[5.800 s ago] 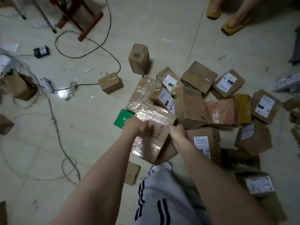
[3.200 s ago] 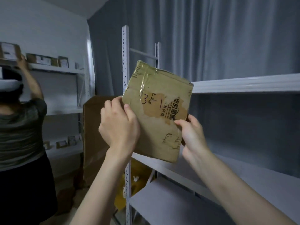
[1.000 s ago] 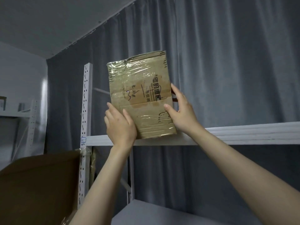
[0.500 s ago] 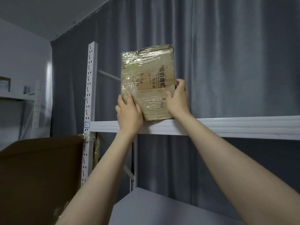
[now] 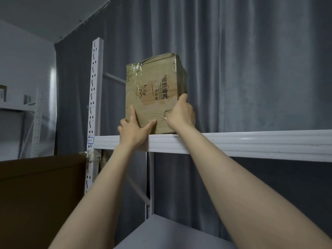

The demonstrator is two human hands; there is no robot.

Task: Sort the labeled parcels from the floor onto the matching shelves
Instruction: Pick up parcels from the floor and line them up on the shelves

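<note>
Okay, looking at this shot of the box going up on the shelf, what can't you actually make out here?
Head view only:
- Top surface of the shelf: seen from below, its front edge hides it.
- Bottom edge of the parcel: covered by the left hand and right hand.
- Small tag on the post: too small to read.
- Items at far left: cut off, blurred.

A storeroom: white slotted-steel shelving [image 5: 233,142] (grey curtain [image 5: 251,69] behind).

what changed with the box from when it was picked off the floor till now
The box went from the floor pile up to the top shelf, where its bottom edge now rests. A second ago it was held just above the shelf. The left hand and right hand have kept hold of it throughout. The shelf and curtain are unchanged.
</note>
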